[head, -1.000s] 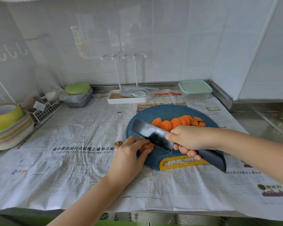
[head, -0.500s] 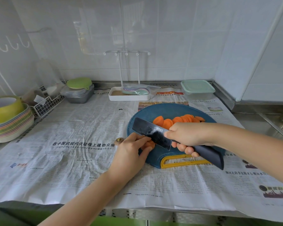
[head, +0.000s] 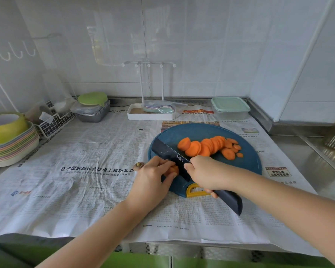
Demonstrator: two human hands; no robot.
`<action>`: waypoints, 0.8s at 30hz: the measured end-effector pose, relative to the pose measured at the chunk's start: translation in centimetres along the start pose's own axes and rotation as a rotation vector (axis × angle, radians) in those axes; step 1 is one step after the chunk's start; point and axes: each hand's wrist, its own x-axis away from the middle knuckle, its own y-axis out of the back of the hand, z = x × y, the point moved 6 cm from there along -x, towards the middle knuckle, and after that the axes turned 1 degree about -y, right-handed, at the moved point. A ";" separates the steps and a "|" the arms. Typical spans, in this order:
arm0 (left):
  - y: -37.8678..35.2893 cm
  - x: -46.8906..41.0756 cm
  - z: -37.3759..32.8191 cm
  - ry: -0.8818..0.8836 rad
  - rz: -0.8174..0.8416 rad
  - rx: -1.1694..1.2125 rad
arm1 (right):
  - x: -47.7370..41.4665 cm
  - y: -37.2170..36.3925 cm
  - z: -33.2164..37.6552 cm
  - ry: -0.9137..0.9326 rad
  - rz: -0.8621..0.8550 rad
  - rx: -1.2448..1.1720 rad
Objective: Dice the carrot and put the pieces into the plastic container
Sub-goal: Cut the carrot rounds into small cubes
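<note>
The left hand [head: 151,182] sits at the near left edge of the round blue cutting board [head: 249,163], its fingers curled over a short stub of carrot [head: 172,169] and pinning it to the board. The right hand [head: 205,173] is just beside it, wrapped around the grip of a dark knife [head: 170,153]. The blade runs far and left across the stub, and its tip reaches almost to the board's left rim. The end of the handle sticks out past the board's near edge, over the newspaper [head: 85,180].

A row of carrot slices [head: 205,146] lies overlapping across the middle of the board, with a few loose rounds at its right end. The right and far parts of the board are bare. A small cut-off carrot end [head: 139,164] lies on the paper just left of the board.

The plastic container [head: 230,108] stands with its pale green lid on at the far right, near the wall and well apart from the board. A white tray [head: 151,115] sits at the far edge, left of it. Newspaper stretches open to the left and near side. A stack of bowls [head: 12,149] and a wire basket [head: 54,122] line the far left. Bare steel counter [head: 307,161] lies to the right of the paper.
</note>
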 end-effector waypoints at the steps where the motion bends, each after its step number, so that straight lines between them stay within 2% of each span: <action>1: 0.0 0.0 0.0 -0.006 -0.006 -0.003 | 0.0 -0.1 0.1 0.016 -0.043 0.024; 3: 0.1 0.1 0.0 -0.011 -0.017 -0.013 | 0.0 -0.2 0.3 0.026 -0.092 0.054; 11: 0.2 0.0 0.2 0.001 -0.030 0.039 | -0.1 -0.1 -0.4 0.006 -0.055 0.008; 19: 0.6 0.1 0.0 0.027 -0.030 0.067 | 0.1 -0.1 -1.1 0.011 -0.004 -0.201; 24: 0.6 0.1 -0.2 0.024 -0.017 0.074 | 0.1 0.0 -0.9 0.034 -0.005 -0.150</action>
